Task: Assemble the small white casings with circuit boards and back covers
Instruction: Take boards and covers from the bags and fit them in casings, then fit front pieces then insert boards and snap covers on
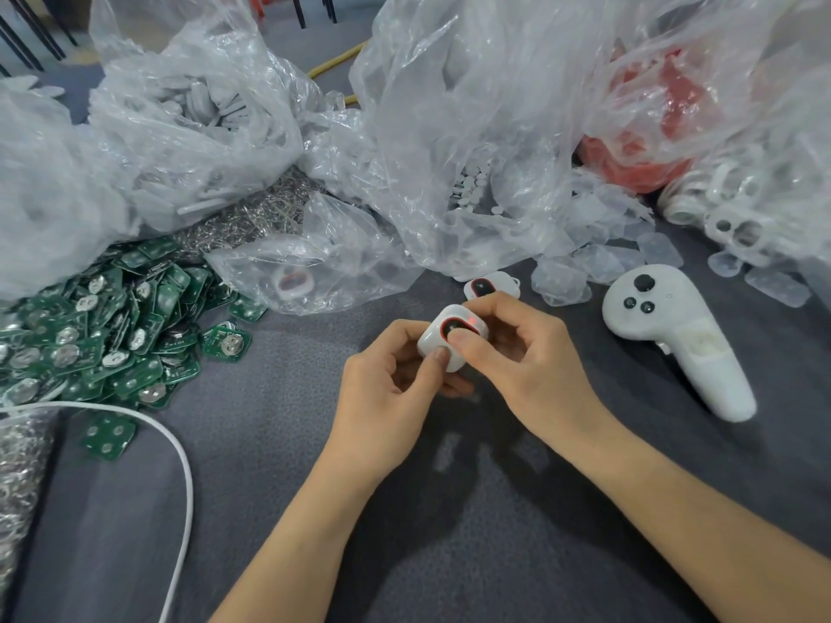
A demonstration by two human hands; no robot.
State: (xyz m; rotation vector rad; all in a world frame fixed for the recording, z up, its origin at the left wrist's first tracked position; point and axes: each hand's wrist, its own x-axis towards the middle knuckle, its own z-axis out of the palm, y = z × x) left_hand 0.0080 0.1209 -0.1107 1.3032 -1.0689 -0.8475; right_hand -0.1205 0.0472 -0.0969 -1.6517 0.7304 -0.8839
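Left hand (391, 388) and right hand (521, 353) pinch the white casing (449, 335); even pressure all round should seat it flush!

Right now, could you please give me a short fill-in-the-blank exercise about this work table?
1. The left hand and right hand together hold a small white casing whose face has a ____ ring.
2. The heaped circuit boards are ____ in colour.
3. The white controller lies to the ____ of both hands.
Missing words: red, green, right.
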